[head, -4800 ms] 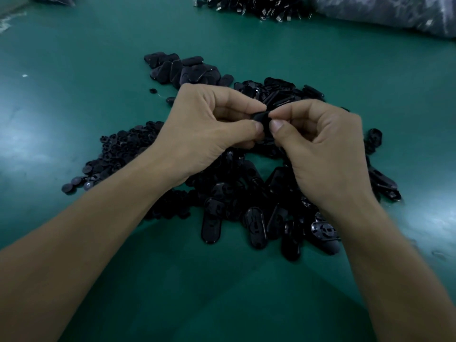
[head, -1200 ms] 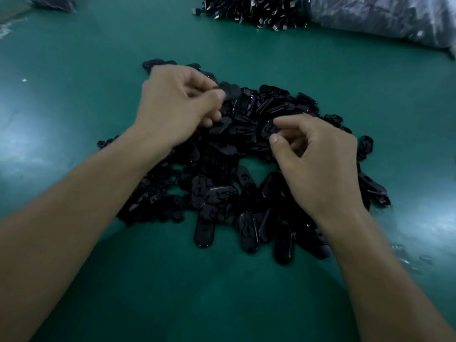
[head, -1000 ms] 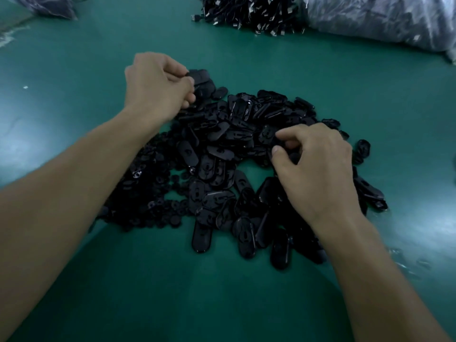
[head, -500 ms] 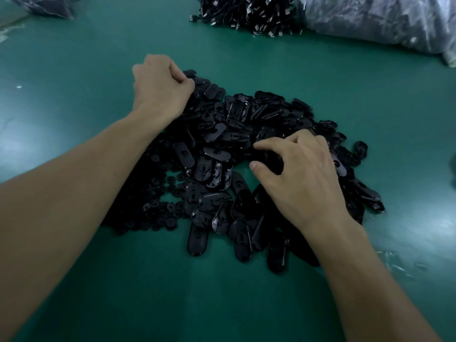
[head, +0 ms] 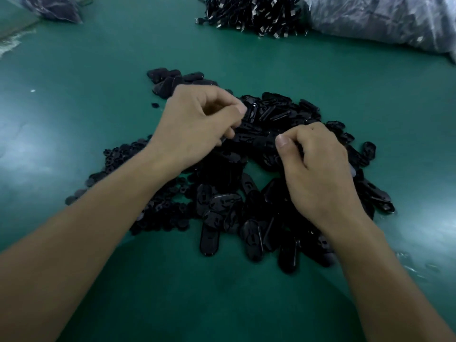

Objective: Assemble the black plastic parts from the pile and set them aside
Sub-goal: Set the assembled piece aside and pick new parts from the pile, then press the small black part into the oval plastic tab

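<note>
A pile of black oval plastic parts [head: 249, 208] lies in the middle of the green table. Left of it is a heap of small round black parts [head: 123, 156]. A smaller group of black parts [head: 167, 79] sits apart at the far left of the pile. My left hand [head: 197, 122] hovers over the pile's far left side, fingers curled, with nothing visible in them. My right hand [head: 318, 166] is over the pile's right side, thumb and fingers pinching one black oval part [head: 265, 142].
A heap of black cables with metal plugs [head: 254, 16] lies at the far edge. A large clear plastic bag of dark parts [head: 382, 18] fills the far right corner. Another bag [head: 51, 7] sits at the far left. The green table [head: 222, 304] extends toward me.
My left hand carried a part to the far-left group, let it go and came back toward the pile's middle. My right hand reached into the pile and closed on an oval part.
</note>
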### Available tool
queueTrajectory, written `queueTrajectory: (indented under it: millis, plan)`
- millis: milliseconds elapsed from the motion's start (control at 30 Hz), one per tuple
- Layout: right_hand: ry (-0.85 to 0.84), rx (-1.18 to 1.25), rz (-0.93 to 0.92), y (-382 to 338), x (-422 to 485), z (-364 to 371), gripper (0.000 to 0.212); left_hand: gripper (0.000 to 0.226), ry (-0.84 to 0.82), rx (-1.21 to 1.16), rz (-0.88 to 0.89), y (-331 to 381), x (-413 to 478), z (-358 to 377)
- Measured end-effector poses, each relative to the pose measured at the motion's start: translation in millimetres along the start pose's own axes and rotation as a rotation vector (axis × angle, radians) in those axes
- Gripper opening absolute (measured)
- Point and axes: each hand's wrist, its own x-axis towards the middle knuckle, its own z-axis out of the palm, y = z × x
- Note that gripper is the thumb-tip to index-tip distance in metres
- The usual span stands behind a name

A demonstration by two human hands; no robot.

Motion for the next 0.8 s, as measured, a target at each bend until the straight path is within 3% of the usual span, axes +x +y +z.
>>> queueTrajectory:
  millis: [200, 533, 800]
  plan:
    - [-0.033, 0.162, -0.005, 2.3, 1.9, 0.9, 0.031, 0.009, -0.165, -0.077, 0.005, 1.1, -22.1, 4.3]
    - [-0.038, 0.429, -0.019, 1.6, 0.9, 0.1, 0.029, 0.011, -0.198, -0.24, -0.022, -1.0, -20.4, 0.9]
    - [0.009, 0.459, -0.028, -0.6, 0.7, 0.1, 0.03, 0.008, -0.194, -0.34, -0.054, -0.5, -19.7, 2.5]
